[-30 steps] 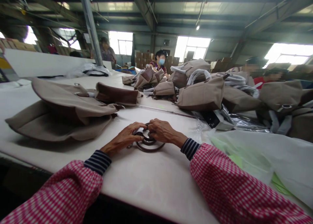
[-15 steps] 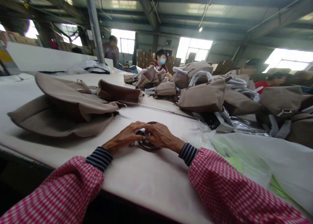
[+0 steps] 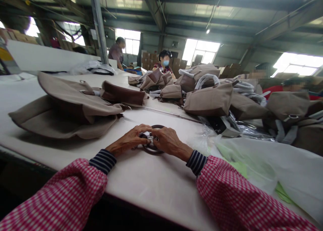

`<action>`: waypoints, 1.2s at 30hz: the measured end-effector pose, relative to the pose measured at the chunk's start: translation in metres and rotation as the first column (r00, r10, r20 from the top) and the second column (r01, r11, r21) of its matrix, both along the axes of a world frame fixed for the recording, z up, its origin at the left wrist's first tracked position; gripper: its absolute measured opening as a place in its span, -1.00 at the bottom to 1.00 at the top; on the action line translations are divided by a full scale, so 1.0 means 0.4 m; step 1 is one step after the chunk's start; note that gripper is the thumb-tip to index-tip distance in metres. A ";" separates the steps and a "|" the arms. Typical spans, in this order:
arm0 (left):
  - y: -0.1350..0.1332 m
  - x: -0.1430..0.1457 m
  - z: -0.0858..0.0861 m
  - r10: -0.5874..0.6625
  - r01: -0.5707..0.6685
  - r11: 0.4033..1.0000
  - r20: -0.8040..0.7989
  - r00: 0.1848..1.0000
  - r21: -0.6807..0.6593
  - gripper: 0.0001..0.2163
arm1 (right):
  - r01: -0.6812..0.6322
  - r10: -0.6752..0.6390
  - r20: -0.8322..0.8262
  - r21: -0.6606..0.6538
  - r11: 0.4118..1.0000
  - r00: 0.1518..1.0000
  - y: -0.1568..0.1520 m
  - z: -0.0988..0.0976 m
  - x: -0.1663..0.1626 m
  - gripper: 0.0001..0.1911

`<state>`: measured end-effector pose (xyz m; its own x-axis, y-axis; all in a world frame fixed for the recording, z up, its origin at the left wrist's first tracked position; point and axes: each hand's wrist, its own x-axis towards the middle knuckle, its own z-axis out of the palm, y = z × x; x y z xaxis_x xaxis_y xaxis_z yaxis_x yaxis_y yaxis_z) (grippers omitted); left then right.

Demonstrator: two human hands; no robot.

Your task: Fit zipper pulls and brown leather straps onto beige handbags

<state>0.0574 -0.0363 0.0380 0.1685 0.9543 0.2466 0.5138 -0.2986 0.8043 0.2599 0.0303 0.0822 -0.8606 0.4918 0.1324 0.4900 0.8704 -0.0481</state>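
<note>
A dark brown strap [image 3: 152, 153], wound into a round coil, lies on the white table [image 3: 141, 187] in front of me. Small shiny metal hardware [image 3: 150, 138] shows near the middle of the coil, between my fingertips. From the left, my left hand [image 3: 131, 139] grips the coil's edge with its fingers bent and pressed together. My right hand [image 3: 169, 142] holds the opposite side, thumb and fingers closed at the hardware. The fingers hide part of the strap. Two large beige bag pieces [image 3: 68, 115] with brown trim lie stacked to the left of my hands.
Many beige and brown bags [image 3: 208, 101] are piled at the back right. A small box [image 3: 225, 126] and clear plastic lie before them. Translucent sheeting [image 3: 285, 163] with green pieces covers the right side. A masked co-worker [image 3: 165, 61] is across the table.
My fingertips have parted slightly, so more of the metal hardware shows between them. My right hand has shifted a little to the right. A co-worker at the back left has leaned forward.
</note>
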 end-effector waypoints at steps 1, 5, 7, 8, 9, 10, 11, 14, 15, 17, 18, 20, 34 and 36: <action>0.002 -0.002 -0.001 0.003 -0.003 1.000 -0.008 1.000 -0.003 -0.58 | 0.003 -0.003 -0.003 -0.007 1.000 1.000 -0.001 -0.004 0.001 -0.49; 0.011 -0.015 -0.011 0.020 -0.022 0.999 -0.069 0.997 -0.037 -0.50 | -0.004 0.002 -0.040 -0.047 0.999 0.999 0.008 -0.014 0.007 -0.78; 0.012 -0.018 -0.013 0.034 -0.039 0.998 -0.102 0.994 -0.054 -0.45 | -0.040 0.035 -0.066 -0.070 0.997 0.997 0.013 -0.015 0.011 -0.83; 0.011 -0.019 -0.014 0.039 -0.046 0.997 -0.109 0.993 -0.063 -0.43 | -0.060 0.055 -0.068 -0.080 0.995 0.996 0.015 -0.014 0.012 -0.84; 0.009 -0.020 -0.014 0.043 -0.050 0.996 -0.103 0.994 -0.070 -0.42 | -0.076 0.071 -0.063 -0.087 0.993 0.995 0.015 -0.014 0.013 -0.84; 0.007 -0.020 -0.015 0.042 -0.049 0.996 -0.090 0.995 -0.077 -0.41 | -0.085 0.081 -0.052 -0.093 0.992 0.995 0.014 -0.013 0.013 -0.84; 0.005 -0.020 -0.016 0.040 -0.046 0.995 -0.075 0.996 -0.083 -0.41 | -0.088 0.084 -0.045 -0.101 0.991 0.995 0.013 -0.012 0.012 -0.83; 0.000 -0.019 -0.018 0.040 -0.045 0.995 -0.053 0.998 -0.087 -0.40 | -0.083 0.064 -0.110 -0.173 0.981 0.992 0.010 -0.012 0.006 -0.82; -0.002 -0.018 -0.017 0.045 -0.050 0.995 -0.057 0.997 -0.085 -0.39 | -0.088 0.056 -0.154 -0.209 0.974 0.986 0.009 -0.012 0.003 -0.81; -0.006 -0.013 -0.012 0.055 -0.060 0.994 -0.061 0.997 -0.086 -0.37 | -0.104 0.043 -0.224 -0.270 0.957 0.974 0.011 -0.010 -0.007 -0.83; -0.008 -0.009 -0.008 0.055 -0.060 0.994 -0.057 0.997 -0.088 -0.37 | -0.111 0.041 -0.234 -0.293 0.950 0.971 0.013 -0.007 -0.013 -0.85; -0.014 0.001 0.004 0.057 -0.061 0.994 -0.045 0.997 -0.093 -0.39 | -0.138 0.062 -0.222 -0.346 0.928 0.973 0.020 0.001 -0.025 -0.89; -0.030 0.029 0.042 0.107 -0.121 0.986 -0.120 0.987 -0.115 -0.48 | 0.061 -0.168 -0.169 -0.504 0.861 0.971 0.011 0.022 -0.077 -0.97; -0.029 0.029 0.036 0.101 -0.110 0.988 -0.082 0.991 -0.110 -0.50 | 0.132 -0.206 -0.179 -0.358 0.924 0.962 -0.008 0.016 -0.078 -0.89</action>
<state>0.0689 -0.0479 0.0524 0.0795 0.9889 0.1255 0.5984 -0.1481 0.7874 0.2288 0.0269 0.0888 -0.7314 0.6747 0.0992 0.5747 0.6880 -0.4431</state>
